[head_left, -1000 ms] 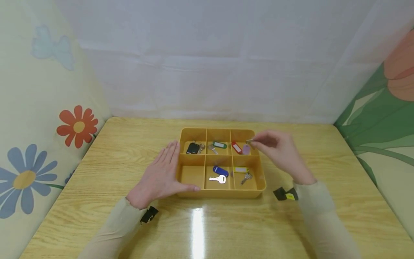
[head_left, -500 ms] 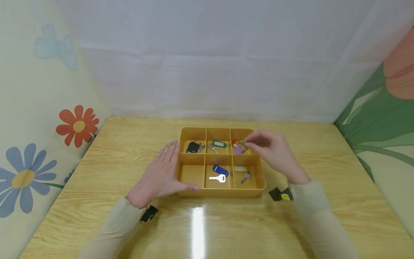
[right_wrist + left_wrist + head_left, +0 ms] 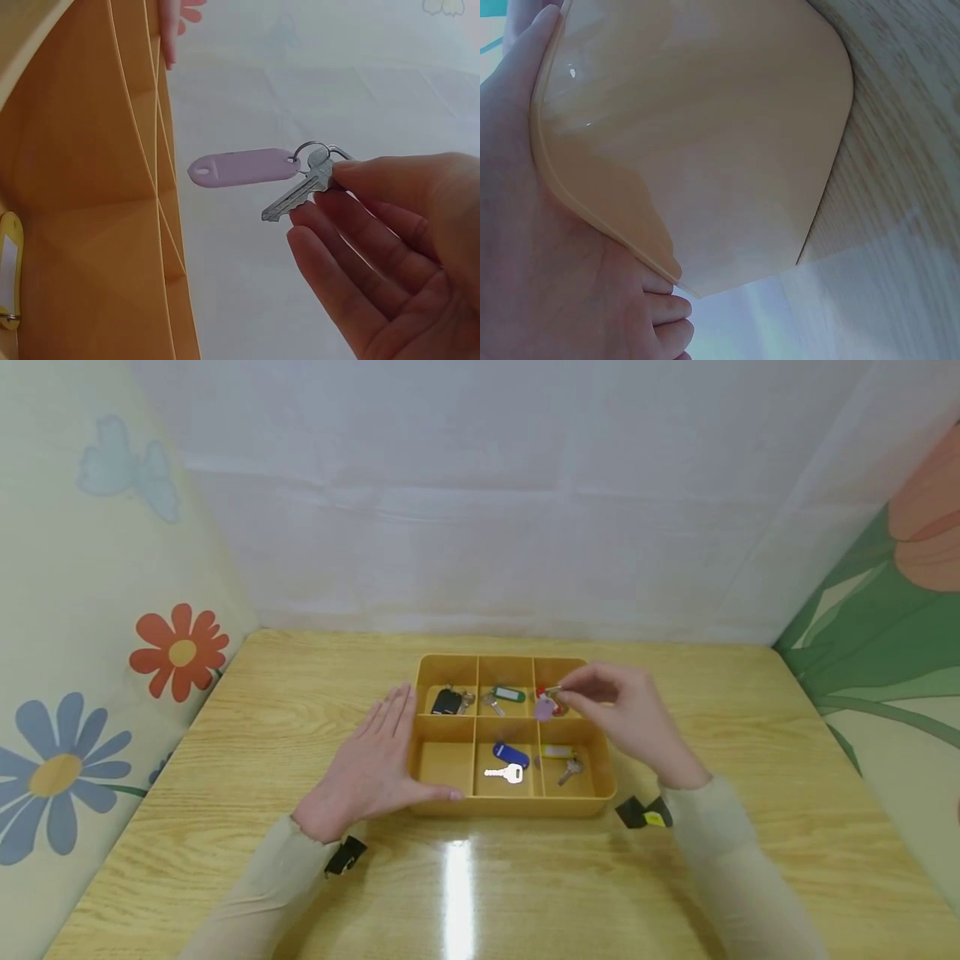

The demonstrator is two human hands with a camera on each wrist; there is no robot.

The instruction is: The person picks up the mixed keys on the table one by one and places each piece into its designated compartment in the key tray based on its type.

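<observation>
My right hand point(image 3: 630, 718) pinches a silver key point(image 3: 300, 191) between thumb and fingers. From the key's ring extends a pale purple key tag point(image 3: 247, 167). In the head view, key and tag are over the back right compartment of the yellow divided box point(image 3: 510, 807), overlapping a red tag point(image 3: 540, 692) there. My left hand point(image 3: 371, 764) lies with straight fingers along the box's left side, its thumb across the front left corner. The left wrist view shows the palm against the box's rim.
Other compartments hold a black key fob point(image 3: 447, 702), a green key tag point(image 3: 508, 693), a blue key tag point(image 3: 512, 755) with a bright white key point(image 3: 504, 773), and a yellow key tag point(image 3: 558, 751). Black straps point(image 3: 345, 857) hang below both wrists.
My right hand has moved left, carrying the key and purple tag from the right edge of the back right compartment toward its left divider. The left hand has stayed still on the box.
</observation>
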